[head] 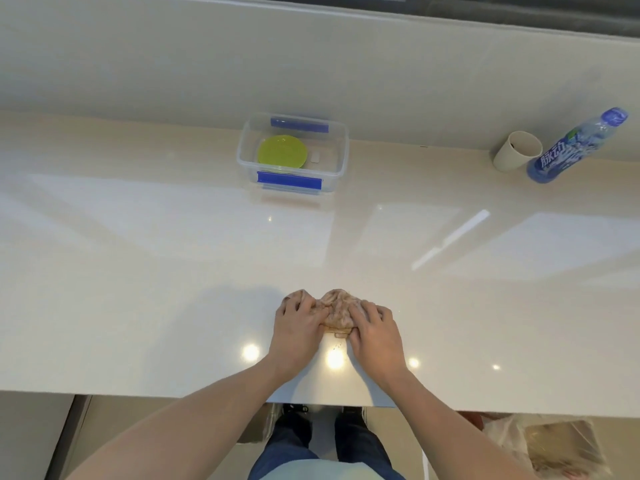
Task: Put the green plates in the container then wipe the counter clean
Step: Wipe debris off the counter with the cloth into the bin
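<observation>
Shiny cream stone makes up the bench, and it is so glossy that round lights and pale window shapes shine back from it. A low wall of the same pale colour runs along the far side, with a dark window strip above.

Near the front edge, a brown crumpled cloth lies on the bench. The left hand and the right hand both press down on it, fingers spread a little and curled over the cloth.

Well apart from the hands, near the far wall, sits a clear container with blue clips. The green plates lie stacked inside it, at its left side (how many, I cannot tell).

Far off to the right stand a paper cup and a blue drink bottle, just beside each other.

Below the bench edge you can see a tiled floor, blue trousers and dark shoes.
</observation>
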